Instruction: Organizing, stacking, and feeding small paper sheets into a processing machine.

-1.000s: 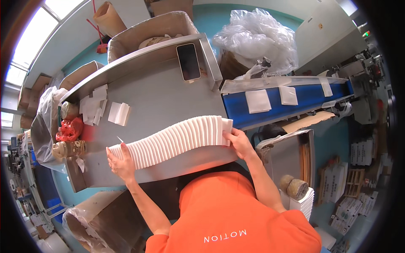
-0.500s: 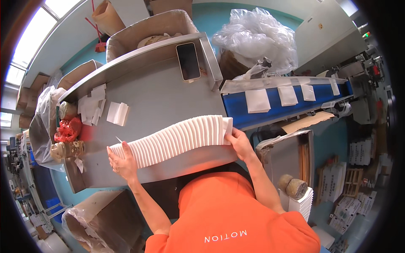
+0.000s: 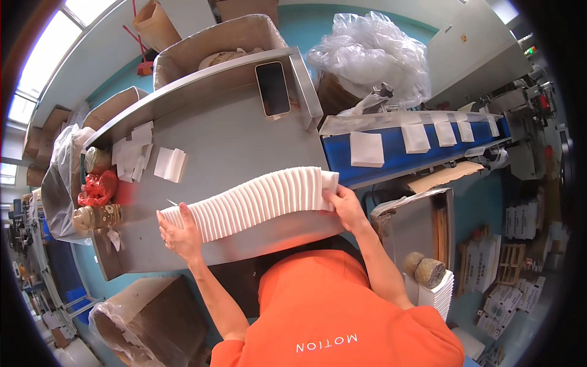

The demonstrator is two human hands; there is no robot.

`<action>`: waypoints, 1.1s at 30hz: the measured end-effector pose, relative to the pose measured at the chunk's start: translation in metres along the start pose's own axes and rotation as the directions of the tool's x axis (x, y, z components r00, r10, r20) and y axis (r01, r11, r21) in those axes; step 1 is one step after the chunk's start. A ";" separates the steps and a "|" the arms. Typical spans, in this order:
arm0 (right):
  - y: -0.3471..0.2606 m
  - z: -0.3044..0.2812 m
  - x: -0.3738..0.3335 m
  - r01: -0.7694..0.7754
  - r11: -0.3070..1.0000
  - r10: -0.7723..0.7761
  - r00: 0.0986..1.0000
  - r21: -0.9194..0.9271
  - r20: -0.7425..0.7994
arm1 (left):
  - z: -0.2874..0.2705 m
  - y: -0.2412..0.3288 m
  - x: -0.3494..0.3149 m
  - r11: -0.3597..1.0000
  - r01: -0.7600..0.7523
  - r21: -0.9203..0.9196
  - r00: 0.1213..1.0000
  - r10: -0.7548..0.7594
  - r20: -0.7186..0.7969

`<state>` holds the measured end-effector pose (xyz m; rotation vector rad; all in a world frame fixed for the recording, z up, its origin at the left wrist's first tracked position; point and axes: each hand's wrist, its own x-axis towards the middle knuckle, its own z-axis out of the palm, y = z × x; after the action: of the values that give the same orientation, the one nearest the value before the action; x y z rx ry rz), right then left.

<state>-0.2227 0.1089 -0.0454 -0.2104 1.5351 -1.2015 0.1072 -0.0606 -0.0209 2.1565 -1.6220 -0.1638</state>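
A long curved row of white folded paper napkins (image 3: 257,205), packed on edge, runs across the grey metal table (image 3: 226,137) in front of me. My left hand (image 3: 181,235) is closed round the row's left end, its thumb over the top. At the other end, my right hand (image 3: 345,208) pinches the last napkins, which stick out a little at an angle; its fingertips are partly hidden. A small white pointed flap stands up behind my left thumb.
A blue conveyor belt (image 3: 394,147) with several flat white napkins (image 3: 367,150) meets the table's right side. A phone (image 3: 272,89) lies at the table's raised back edge. Loose napkins (image 3: 170,164), paper scraps and a red plastic bag (image 3: 98,188) are at the left.
The napkins on the belt have shifted, the nearest one closer to the table, and another shows farther back. My left hand has moved slightly right; my right hand stays at the row's end.
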 end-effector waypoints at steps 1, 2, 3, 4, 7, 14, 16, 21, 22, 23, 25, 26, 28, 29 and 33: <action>0.002 -0.003 0.003 0.074 0.962 -0.062 0.997 0.261 -0.054 | -0.001 0.003 -0.001 1.000 0.007 0.003 1.000 -0.007 0.009; 0.003 -0.004 0.009 0.186 0.904 -0.137 0.979 0.385 -0.152 | -0.001 0.004 -0.002 1.000 0.004 0.001 1.000 -0.004 0.012; 0.002 -0.009 0.014 0.198 0.940 -0.152 0.972 0.277 -0.177 | -0.001 0.005 -0.003 1.000 0.003 0.001 1.000 -0.003 0.015; -0.002 -0.004 0.015 0.220 0.963 -0.198 0.969 0.155 -0.149 | 0.001 0.006 -0.002 1.000 -0.002 0.000 1.000 0.002 0.019; -0.019 0.023 0.003 0.293 0.935 -0.292 0.956 -0.198 0.036 | 0.002 0.005 -0.005 1.000 -0.010 -0.006 1.000 0.010 0.018; 0.006 -0.017 -0.002 -0.115 0.992 0.110 0.989 0.053 0.096 | 0.001 0.011 -0.008 1.000 0.007 0.008 1.000 -0.007 0.025; -0.003 -0.007 -0.006 0.093 0.955 -0.062 0.991 0.283 -0.118 | 0.001 0.011 -0.008 1.000 0.005 0.005 1.000 -0.005 0.020; -0.021 0.017 0.003 0.243 0.955 -0.253 0.967 -0.168 -0.039 | 0.002 0.010 -0.012 1.000 -0.013 -0.007 1.000 0.013 0.028; -0.021 0.026 0.002 0.279 0.943 -0.282 0.959 -0.183 0.014 | 0.002 0.010 -0.012 1.000 -0.008 -0.007 1.000 0.008 0.016; -0.019 0.028 0.002 0.260 0.958 -0.258 0.966 -0.120 0.029 | 0.003 0.011 -0.012 1.000 -0.002 -0.007 1.000 0.002 0.003; -0.002 0.017 0.012 0.098 0.965 -0.104 0.995 0.242 0.012 | 0.003 0.014 -0.014 1.000 0.002 -0.014 1.000 -0.002 0.006; 0.002 0.010 0.010 0.060 0.964 -0.067 0.998 0.258 0.021 | 0.002 0.013 -0.013 1.000 0.011 -0.015 1.000 -0.011 0.004; 0.006 -0.007 0.000 -0.007 1.000 0.006 0.997 0.005 0.072 | 0.003 0.014 -0.014 1.000 0.014 -0.007 1.000 -0.014 0.014; 0.005 -0.009 -0.004 0.022 0.986 -0.031 0.998 0.164 0.057 | 0.005 0.015 -0.013 1.000 0.011 0.000 0.999 -0.011 0.032; -0.001 -0.015 0.016 0.118 0.958 -0.090 0.989 0.259 -0.118 | -0.005 0.018 -0.018 0.999 -0.042 -0.033 0.995 0.045 0.089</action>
<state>-0.2413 0.1059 -0.0566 -0.0503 1.4482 -1.5090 0.0872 -0.0460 -0.0117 2.1158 -1.7034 -0.2749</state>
